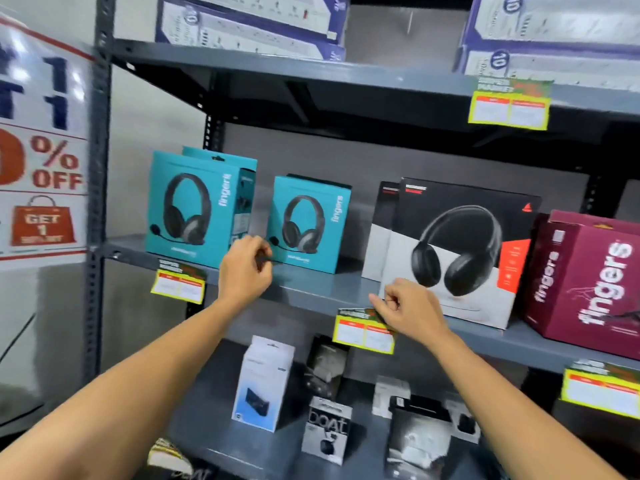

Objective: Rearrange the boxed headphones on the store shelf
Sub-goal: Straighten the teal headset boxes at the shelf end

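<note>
On the middle grey shelf (322,292) stand two teal headphone boxes (194,209) at the left, one behind the other, and a single teal box (310,225) to their right. Two black-and-white headphone boxes (453,254) stand further right, then a maroon box (588,282). My left hand (246,268) hovers in the gap between the teal boxes, fingers curled loosely, holding nothing. My right hand (408,306) is at the shelf's front edge, just before the black-and-white box, fingers curled with nothing in them.
Yellow price tags (363,330) hang off the shelf edges. The lower shelf holds several small boxes (265,382). The upper shelf carries white and purple boxes (249,26). A discount sign (41,150) hangs at the left beside the upright post (98,168).
</note>
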